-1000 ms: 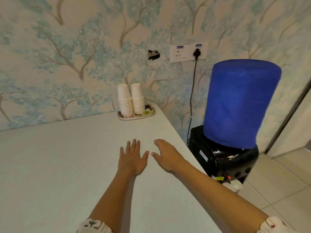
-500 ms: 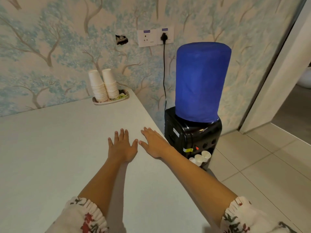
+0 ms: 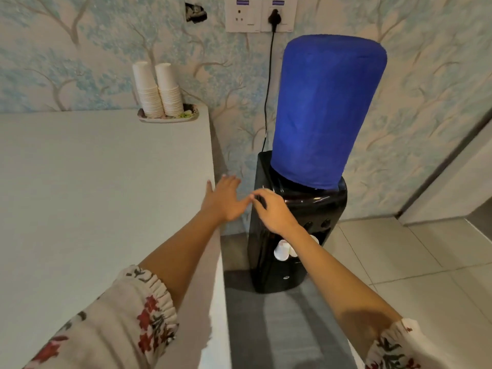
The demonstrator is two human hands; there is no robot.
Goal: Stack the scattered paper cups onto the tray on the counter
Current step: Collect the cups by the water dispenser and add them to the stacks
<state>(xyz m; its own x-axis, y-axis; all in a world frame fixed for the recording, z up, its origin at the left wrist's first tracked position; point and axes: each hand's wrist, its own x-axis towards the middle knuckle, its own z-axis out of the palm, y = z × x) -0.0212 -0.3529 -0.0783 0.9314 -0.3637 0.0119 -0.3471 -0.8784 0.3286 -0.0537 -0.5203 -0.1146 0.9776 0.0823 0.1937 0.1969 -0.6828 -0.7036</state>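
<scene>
Nearest to us were our two floral sleeves, with both bare forearms reaching forward. We take the dispenser, a black floor unit just right of the counter, as our landmark.

Our left hand was stretched out over the gap between the counter's right edge and the dispenser, palm down, fingers straight and spread a little, holding nothing. Our right hand was in front of the dispenser's upper front, its fingers loosely bent and empty; we could not tell whether the fingertips touched the black casing. The two hands were nearly touching each other.

Below our right wrist, in the dispenser's tap recess, stood loose cups, white and partly hidden by our forearm, so we could not count them for sure.

A bottle under a blue cover sat on top of the dispenser, leaning slightly.

Farther off, to the left of the dispenser and beyond it, the tray sat at the counter's far right corner by the wall. On it stood two stacks of white paper cups, upright and side by side, touching.

Behind the dispenser a black cord ran up the wallpapered wall to a socket.
</scene>
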